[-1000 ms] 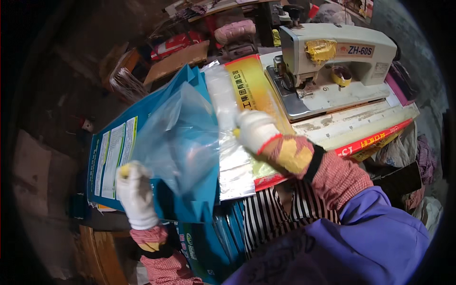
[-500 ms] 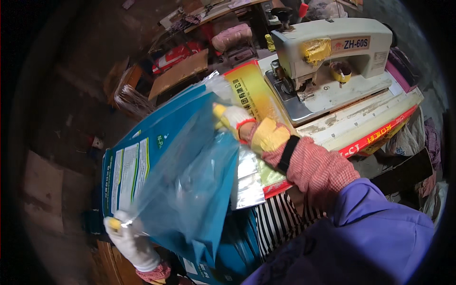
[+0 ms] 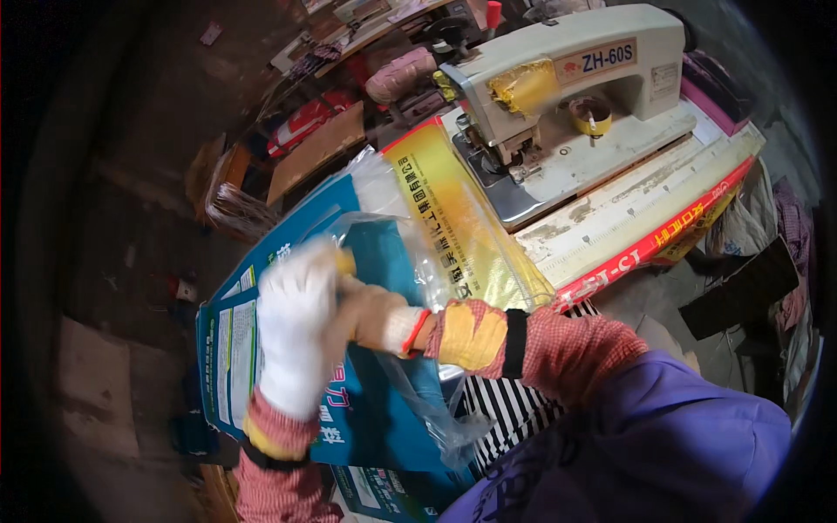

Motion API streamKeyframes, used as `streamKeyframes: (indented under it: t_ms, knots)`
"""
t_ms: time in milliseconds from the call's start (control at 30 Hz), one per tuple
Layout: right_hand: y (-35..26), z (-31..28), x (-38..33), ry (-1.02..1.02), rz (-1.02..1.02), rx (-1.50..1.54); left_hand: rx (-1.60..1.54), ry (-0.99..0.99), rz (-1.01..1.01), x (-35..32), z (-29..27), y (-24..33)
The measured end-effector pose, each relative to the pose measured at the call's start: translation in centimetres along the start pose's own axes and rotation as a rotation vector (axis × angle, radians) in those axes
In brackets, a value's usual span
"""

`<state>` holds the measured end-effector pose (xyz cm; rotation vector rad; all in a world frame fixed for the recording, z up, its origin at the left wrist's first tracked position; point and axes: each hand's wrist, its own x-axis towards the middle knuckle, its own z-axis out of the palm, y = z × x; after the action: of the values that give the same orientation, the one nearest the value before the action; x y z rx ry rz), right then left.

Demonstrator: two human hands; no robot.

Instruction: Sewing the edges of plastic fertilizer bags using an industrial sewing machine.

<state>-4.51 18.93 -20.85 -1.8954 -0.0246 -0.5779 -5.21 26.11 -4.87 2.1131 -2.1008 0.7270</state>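
My left hand point(image 3: 295, 301), in a white glove, is smeared by motion over a teal printed woven bag point(image 3: 392, 397). My right hand point(image 3: 362, 315), in a tan-palmed glove with a white and red cuff, meets it from the right. Its fingers are mostly hidden behind the left hand, so whether either hand grips anything cannot be made out. A clear plastic liner point(image 3: 418, 253) lies loosely crumpled around and under my right wrist, trailing down toward my lap. More teal bags are stacked beneath.
A white industrial sewing machine point(image 3: 567, 78) stands on the worktable at the right, with a tape roll point(image 3: 590, 116) on its bed. A yellow printed bag point(image 3: 445, 200) lies beside it. A cardboard sheet point(image 3: 316, 152) and a pink thread cone point(image 3: 401, 74) are farther back.
My left hand has risen from the lower left to meet the right, which has moved left and down. The clear liner, stretched between them before, now hangs crumpled on the right. The view has shifted.
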Motion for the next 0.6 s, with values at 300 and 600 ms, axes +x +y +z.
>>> streamKeyframes:
  t_ms: [300,600]
  knots:
    - [-3.6,-2.4,-3.1,-0.766,-0.157,-0.420,0.210,-0.587,0.168,2.1,9.2,-0.4]
    - [0.4,-2.7,-1.4,-0.430,0.183,0.047,0.747,-0.462,-0.125,4.7,6.2,-7.0]
